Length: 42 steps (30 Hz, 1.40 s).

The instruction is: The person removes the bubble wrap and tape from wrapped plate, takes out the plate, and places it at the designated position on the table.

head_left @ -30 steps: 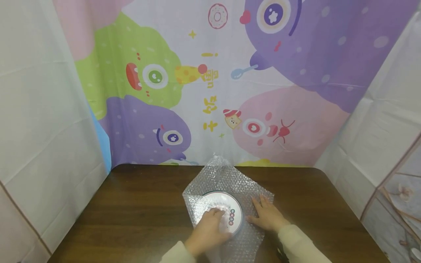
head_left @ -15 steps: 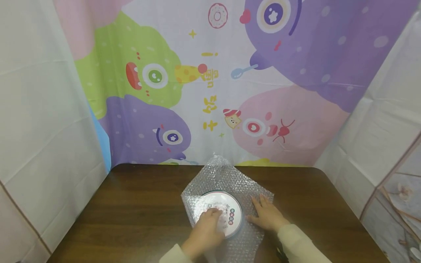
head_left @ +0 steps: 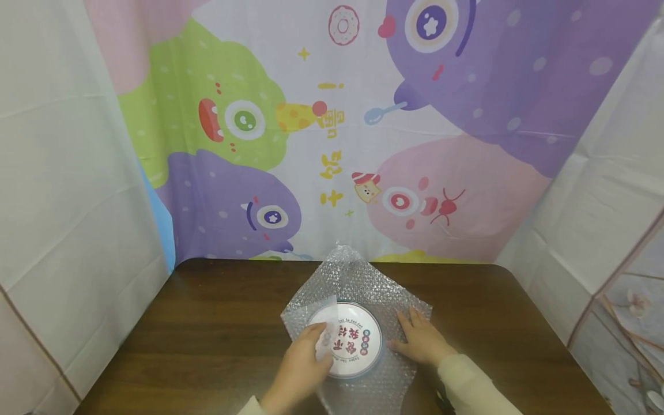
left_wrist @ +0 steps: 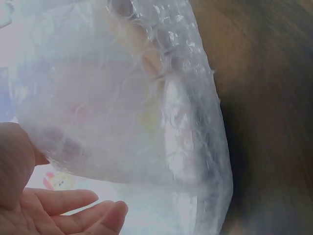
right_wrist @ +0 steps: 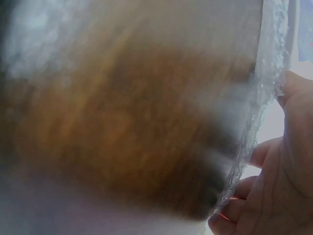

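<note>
A round white plate (head_left: 358, 346) with red lettering and a dark rim lies on a sheet of clear bubble wrap (head_left: 347, 274) in the head view. My left hand (head_left: 298, 360) pinches a folded-over flap of the wrap at the plate's left side, raised off part of the plate. In the left wrist view that flap (left_wrist: 107, 112) hangs in front of the left hand (left_wrist: 54, 196), whose other fingers are spread apart. Right of the plate, my right hand (head_left: 422, 340) rests on the wrap with fingers spread. The right wrist view shows its fingertips along the wrap's edge (right_wrist: 247, 132).
Everything lies on a dark brown wooden table (head_left: 223, 334). A small dark object (head_left: 444, 399), mostly hidden, sits below the right sleeve. Behind the table hangs a cloth (head_left: 332, 144) with cartoon monsters, and pale panels (head_left: 560, 230) flank both sides.
The left hand has moved left from the plate's middle, drawing the wrap flap up and back, so more of the plate's lettering shows. The right hand has stayed in place.
</note>
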### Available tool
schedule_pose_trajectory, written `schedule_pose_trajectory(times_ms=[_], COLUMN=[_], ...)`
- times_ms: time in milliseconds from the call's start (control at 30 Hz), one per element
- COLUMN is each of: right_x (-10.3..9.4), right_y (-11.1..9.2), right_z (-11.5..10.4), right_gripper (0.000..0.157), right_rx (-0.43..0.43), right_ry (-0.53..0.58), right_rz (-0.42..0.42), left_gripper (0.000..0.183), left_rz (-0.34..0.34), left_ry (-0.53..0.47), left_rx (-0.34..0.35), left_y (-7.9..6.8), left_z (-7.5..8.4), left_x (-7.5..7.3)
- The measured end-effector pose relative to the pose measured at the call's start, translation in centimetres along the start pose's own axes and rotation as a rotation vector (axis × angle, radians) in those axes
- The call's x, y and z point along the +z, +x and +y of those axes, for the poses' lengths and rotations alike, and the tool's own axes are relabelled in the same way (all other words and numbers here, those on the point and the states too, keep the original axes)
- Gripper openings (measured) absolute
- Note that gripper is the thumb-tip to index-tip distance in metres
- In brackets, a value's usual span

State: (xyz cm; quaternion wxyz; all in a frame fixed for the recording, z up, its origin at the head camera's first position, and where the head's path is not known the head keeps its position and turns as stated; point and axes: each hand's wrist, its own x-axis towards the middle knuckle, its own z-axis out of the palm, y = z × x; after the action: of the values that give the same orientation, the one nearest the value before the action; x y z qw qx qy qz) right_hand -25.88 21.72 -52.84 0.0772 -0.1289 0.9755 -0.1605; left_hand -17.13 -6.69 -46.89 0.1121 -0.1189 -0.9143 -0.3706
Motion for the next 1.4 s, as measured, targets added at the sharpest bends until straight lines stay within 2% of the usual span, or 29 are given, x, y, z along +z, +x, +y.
schedule_pose_trajectory(times_ms=[400, 700, 833, 967, 1200, 1400], right_x=[-0.1, -0.2, -0.2, -0.2, -0.4, -0.4], right_y=[-0.1, -0.2, -0.1, -0.1, -0.2, -0.3], right_z=[0.0, -0.1, -0.1, -0.1, -0.2, -0.2], right_gripper=[0.09, 0.09, 0.09, 0.089, 0.088, 0.088], right_rx=[0.0, -0.002, -0.004, -0.005, -0.004, -0.003], right_ry=[0.004, 0.016, 0.009, 0.009, 0.012, 0.018], right_rz=[-0.004, -0.003, -0.001, 0.0, -0.001, 0.0], left_gripper=[0.059, 0.072, 0.077, 0.077, 0.076, 0.086], left_rz=[0.055, -0.019, -0.021, -0.025, 0.006, -0.002], left_ry=[-0.059, -0.013, -0.01, -0.082, -0.281, -0.36], left_rx=[-0.118, -0.121, -0.142, -0.199, -0.31, -0.394], left_y=[-1.1, -2.4, -2.8, -2.9, -2.9, -3.0], left_z=[-1.6, -2.3, -2.7, -3.1, -4.0, -4.9], left_x=[-2.9, -4.3, -4.8, -5.0, -5.2, -5.7])
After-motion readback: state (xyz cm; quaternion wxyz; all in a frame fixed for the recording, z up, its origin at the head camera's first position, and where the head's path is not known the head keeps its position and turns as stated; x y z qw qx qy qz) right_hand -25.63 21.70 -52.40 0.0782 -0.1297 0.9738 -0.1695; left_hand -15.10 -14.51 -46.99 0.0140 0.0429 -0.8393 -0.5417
